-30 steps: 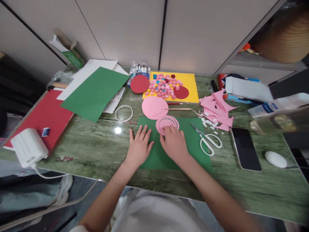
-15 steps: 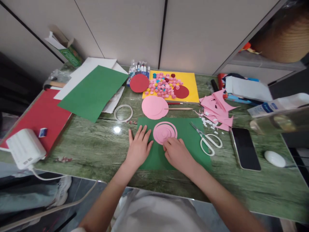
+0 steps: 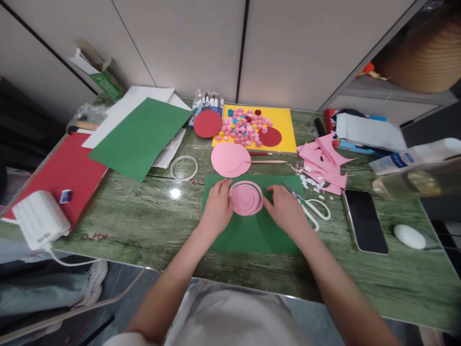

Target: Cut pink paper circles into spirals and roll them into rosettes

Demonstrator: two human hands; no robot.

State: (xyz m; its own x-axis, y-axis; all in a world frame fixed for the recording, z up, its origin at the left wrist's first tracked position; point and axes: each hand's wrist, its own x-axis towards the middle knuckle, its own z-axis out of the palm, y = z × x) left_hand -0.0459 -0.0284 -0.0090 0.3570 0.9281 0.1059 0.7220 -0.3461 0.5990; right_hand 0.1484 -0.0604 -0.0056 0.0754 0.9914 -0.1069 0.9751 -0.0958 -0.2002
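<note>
A pink paper spiral [image 3: 246,199] lies flat on a green sheet of paper [image 3: 252,238], with a narrow gap near its outer ring. At its left edge rests my left hand [image 3: 217,205], fingers stretched forward and thumb beside the paper. On the other side my right hand [image 3: 286,209] has its thumb and index finger apart, the thumb close to the spiral's right edge. Neither hand grips anything that I can see. White-handled scissors [image 3: 317,209] lie by the right hand, partly hidden behind it.
Pink paper circles [image 3: 230,159] and a pointed wooden stick [image 3: 268,162] lie beyond the green sheet. Rolled paper pieces [image 3: 243,126] cover a yellow sheet [image 3: 283,117]. Pink scraps [image 3: 322,161] and a phone [image 3: 366,221] are on the right; a tape roll [image 3: 184,168] lies left.
My right hand has left the spiral's middle and moved right, its fingers parting. My left hand has shifted right and forward to the spiral's left edge.
</note>
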